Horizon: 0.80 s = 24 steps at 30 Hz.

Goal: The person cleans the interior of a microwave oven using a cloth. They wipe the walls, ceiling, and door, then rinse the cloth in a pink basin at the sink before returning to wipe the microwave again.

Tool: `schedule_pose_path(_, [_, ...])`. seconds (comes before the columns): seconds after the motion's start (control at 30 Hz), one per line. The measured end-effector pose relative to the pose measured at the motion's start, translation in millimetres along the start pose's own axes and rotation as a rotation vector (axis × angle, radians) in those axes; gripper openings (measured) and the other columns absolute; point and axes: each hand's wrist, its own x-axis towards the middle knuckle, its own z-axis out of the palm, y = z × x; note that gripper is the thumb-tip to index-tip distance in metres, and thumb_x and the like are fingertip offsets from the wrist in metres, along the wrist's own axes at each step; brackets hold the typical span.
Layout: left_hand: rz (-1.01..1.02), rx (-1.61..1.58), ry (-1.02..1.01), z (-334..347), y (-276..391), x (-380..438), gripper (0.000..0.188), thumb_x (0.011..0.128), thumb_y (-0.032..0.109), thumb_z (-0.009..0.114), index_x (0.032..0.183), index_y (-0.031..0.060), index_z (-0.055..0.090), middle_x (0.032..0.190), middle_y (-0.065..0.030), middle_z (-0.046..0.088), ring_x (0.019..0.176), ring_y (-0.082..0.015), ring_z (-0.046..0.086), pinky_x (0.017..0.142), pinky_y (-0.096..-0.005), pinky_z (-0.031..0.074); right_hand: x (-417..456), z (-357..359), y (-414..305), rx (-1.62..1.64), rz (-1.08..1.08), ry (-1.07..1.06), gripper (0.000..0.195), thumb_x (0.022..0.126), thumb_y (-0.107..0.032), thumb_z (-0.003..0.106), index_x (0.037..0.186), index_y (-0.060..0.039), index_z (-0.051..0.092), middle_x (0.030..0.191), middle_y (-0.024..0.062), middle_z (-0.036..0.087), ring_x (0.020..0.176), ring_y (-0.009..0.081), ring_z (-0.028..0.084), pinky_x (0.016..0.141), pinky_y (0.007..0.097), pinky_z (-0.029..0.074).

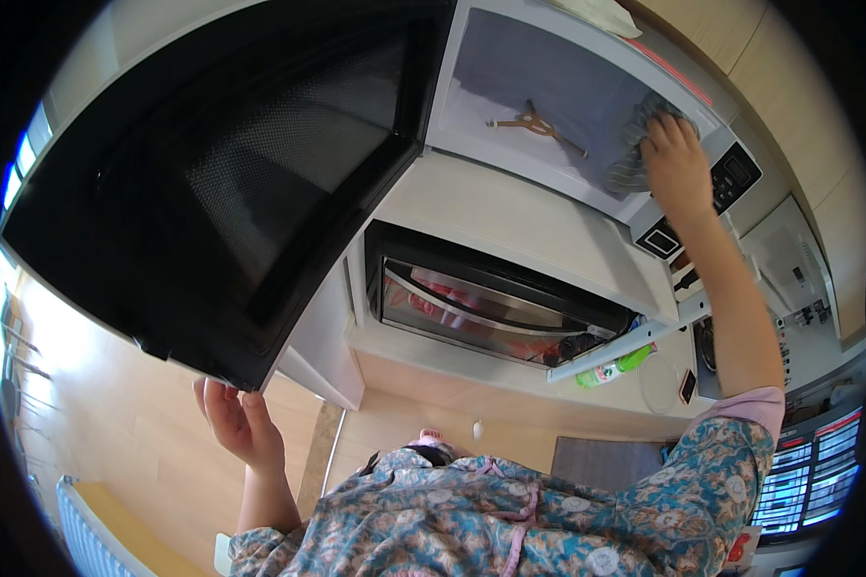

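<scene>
A white microwave oven stands open, its black door swung out to the left. My left hand grips the lower corner of that door with the fingertips. Inside the cavity, my right hand presses a grey striped cloth against the right-hand wall. Part of the cloth is hidden under my fingers. A brown three-armed turntable roller ring with small white wheels lies on the cavity floor, without a glass plate on it.
Below the microwave's shelf sits a black oven with a curved handle. A green spray bottle, a round clear lid or plate and a phone-like device lie on the counter. A floor mat is below.
</scene>
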Motion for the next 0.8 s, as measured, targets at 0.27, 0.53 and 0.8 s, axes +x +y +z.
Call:
schedule_pose_path(0.27, [0.072, 0.067, 0.028, 0, -11, -2, 0.036, 0.095, 0.026, 0.053, 0.115, -0.0029, 0.048, 0.106, -0.0058, 0.044, 0.075, -0.0095, 0.048, 0.064, -0.0217, 0.041, 2, 13, -36, 0.148, 0.061, -0.115, 0.032, 0.078, -0.024, 0.055, 0.096, 0.0001, 0.067, 0.115, 0.0137, 0.06, 0.119, 0.0251, 0.046, 0.104, 0.0373, 0.03])
schedule_pose_path(0.53, [0.075, 0.108, 0.08, 6, -8, -2, 0.033, 0.095, 0.028, 0.052, 0.111, -0.0013, 0.049, 0.104, -0.0063, 0.044, 0.071, -0.0093, 0.047, 0.061, -0.0216, 0.041, -3, 20, -79, 0.556, 0.232, -0.008, 0.014, 0.074, -0.013, 0.06, 0.083, -0.0036, 0.065, 0.084, 0.0125, 0.064, 0.084, 0.0273, 0.06, 0.079, 0.0397, 0.043])
schedule_pose_path(0.8, [0.058, 0.002, 0.175, 24, -1, 0, 0.027, 0.097, 0.027, 0.047, 0.108, 0.0018, 0.05, 0.103, -0.0066, 0.051, 0.074, -0.0109, 0.05, 0.059, -0.0232, 0.042, 72, -6, -153, 1.02, 0.124, 0.43, 0.024, 0.073, -0.006, 0.056, 0.094, -0.0026, 0.066, 0.101, 0.0161, 0.065, 0.1, 0.0303, 0.06, 0.089, 0.0427, 0.041])
